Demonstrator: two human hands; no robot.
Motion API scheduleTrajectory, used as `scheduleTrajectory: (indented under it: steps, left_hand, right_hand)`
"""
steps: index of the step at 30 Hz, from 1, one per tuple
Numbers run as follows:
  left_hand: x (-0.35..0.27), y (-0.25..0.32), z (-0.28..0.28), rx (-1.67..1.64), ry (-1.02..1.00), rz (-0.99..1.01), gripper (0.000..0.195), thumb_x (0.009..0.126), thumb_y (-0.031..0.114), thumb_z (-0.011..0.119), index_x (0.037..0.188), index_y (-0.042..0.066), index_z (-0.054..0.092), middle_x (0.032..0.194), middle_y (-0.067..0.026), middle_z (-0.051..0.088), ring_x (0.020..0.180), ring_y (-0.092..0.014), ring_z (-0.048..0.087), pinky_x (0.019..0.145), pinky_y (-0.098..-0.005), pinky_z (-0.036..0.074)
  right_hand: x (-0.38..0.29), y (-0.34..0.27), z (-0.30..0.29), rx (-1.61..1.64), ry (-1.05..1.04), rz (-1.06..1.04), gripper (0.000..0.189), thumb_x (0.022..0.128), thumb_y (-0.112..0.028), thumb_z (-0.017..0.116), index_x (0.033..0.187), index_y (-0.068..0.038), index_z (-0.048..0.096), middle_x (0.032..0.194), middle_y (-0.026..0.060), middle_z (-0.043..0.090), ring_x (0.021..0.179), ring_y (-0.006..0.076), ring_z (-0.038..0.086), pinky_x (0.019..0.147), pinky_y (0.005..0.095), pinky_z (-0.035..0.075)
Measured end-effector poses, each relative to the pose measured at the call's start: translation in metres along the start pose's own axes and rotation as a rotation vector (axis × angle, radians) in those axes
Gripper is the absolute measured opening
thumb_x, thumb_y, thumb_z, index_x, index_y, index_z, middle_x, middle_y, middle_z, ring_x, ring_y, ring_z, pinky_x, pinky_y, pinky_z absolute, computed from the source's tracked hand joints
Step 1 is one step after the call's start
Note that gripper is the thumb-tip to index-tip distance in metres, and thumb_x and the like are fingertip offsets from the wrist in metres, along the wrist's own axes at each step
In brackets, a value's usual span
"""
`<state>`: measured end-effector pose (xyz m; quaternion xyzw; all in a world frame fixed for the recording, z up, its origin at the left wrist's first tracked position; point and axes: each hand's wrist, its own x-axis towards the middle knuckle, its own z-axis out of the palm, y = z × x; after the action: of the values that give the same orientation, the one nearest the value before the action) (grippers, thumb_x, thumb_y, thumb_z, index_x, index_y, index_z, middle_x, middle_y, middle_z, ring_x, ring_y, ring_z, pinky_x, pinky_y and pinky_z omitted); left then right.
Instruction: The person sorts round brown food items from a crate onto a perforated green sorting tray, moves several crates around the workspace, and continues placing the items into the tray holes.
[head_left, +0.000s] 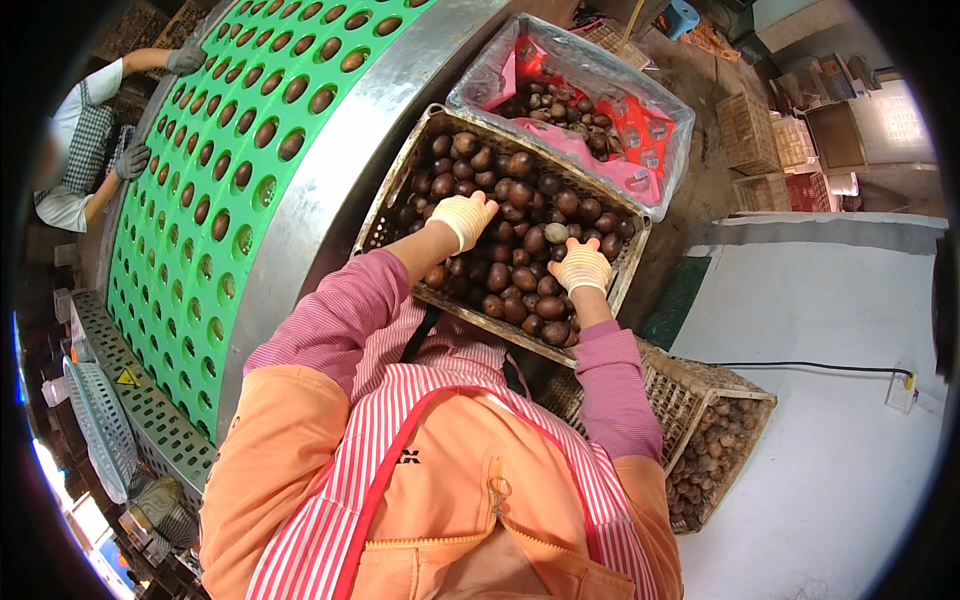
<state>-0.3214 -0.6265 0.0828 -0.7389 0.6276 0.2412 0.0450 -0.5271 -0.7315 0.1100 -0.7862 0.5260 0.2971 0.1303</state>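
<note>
Before me is a plastic crate (636, 262) filled with round, dark brown fruits (525, 279), perhaps passion fruits. My left hand (463, 219), in a cream fingerless-looking glove, rests on the fruits at the crate's left middle; its fingertips are partly among them, and whether it grips one cannot be told. At the right side, my right hand (583, 266), gloved alike, touches the fruits with spread fingers, just below a paler greyish fruit (556, 233). To the left, a green conveyor (247, 180) with rows of round pockets carries similar fruits in its upper part.
A wide steel edge (337, 150) borders the conveyor. Behind the crate stands a plastic-lined bin (679, 142) with fruits and red wrapping. Another fruit crate (739, 435) is at lower right. A co-worker's gloved hands (133, 163) are across the conveyor. Stacked crates (750, 135) stand farther back.
</note>
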Motion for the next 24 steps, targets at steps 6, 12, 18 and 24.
scheduleTrajectory:
  steps: [6,12,18,24]
  left_hand:
    - [-0.03,-0.011,0.007,0.056,0.072,-0.11,0.031,0.079,0.008,0.064,0.109,0.007,0.058,0.107,-0.0209,0.056,0.094,-0.037,0.065,0.074,-0.0447,0.056]
    - [-0.013,-0.027,0.04,0.066,0.281,-0.08,0.023,0.088,0.019,0.051,0.105,0.008,0.062,0.102,-0.0207,0.06,0.087,-0.039,0.066,0.071,-0.0468,0.056]
    - [-0.018,-0.039,0.034,-0.167,0.27,-0.009,0.027,0.089,0.029,0.056,0.104,0.008,0.063,0.101,-0.0201,0.06,0.093,-0.039,0.061,0.074,-0.0465,0.055]
    - [-0.086,-0.054,0.014,-0.603,0.256,0.021,0.065,0.063,0.031,0.078,0.125,0.018,0.059,0.125,-0.0161,0.046,0.112,-0.039,0.051,0.093,-0.047,0.047]
  right_hand:
    - [0.002,-0.004,0.003,0.028,0.026,-0.036,0.063,0.072,-0.046,0.073,0.126,-0.019,0.055,0.13,0.0216,0.047,0.109,0.04,0.059,0.089,0.048,0.051]
    - [0.006,-0.009,0.015,0.002,0.093,-0.028,0.067,0.066,-0.048,0.075,0.124,-0.021,0.057,0.125,0.0205,0.049,0.106,0.0402,0.06,0.087,0.0479,0.052]
    - [-0.002,-0.021,0.009,-0.041,0.088,-0.05,0.064,0.067,-0.053,0.071,0.117,-0.013,0.063,0.129,0.0196,0.049,0.107,0.0388,0.06,0.089,0.0469,0.05]
    - [0.008,0.012,0.045,1.159,0.072,-0.302,0.063,0.079,-0.046,0.07,0.124,-0.004,0.061,0.121,0.0104,0.063,0.106,0.0243,0.059,0.093,0.0357,0.046]
